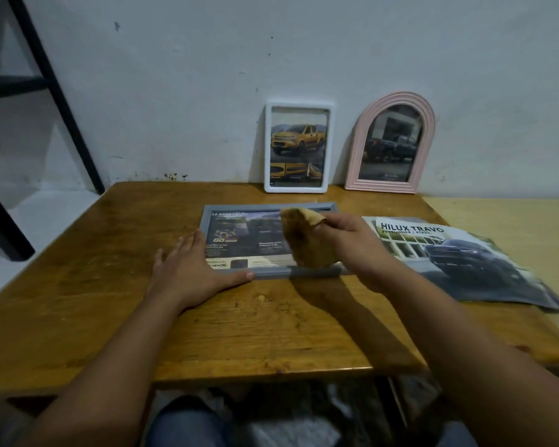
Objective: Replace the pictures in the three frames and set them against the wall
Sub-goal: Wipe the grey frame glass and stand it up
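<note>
grey frame (268, 241): flat on the table (110, 285), picture side up; well in front of the wall (207, 91); last one not yet stood up
white frame (298, 146): behind the grey frame, leaning on the wall; car picture inside
pink frame (391, 143): arched, right of the white frame, also leaning on the wall
left hand (191, 269): flat and spread on the table, grips nothing; fingers at the grey frame's left edge, thumb (239, 277) at its near corner
right hand (352, 243): pinches a brown cloth (304, 243) above the grey frame's right half
handling: frame likely light and stiff; glazing may be fragile or slippery; judge best hold is both side rails, not the face
brochure (459, 256): right of the grey frame, near it; thin, limp
room: bare wall left of the white frame; table's back strip there is open; avoid knocking the leaning frames
</note>
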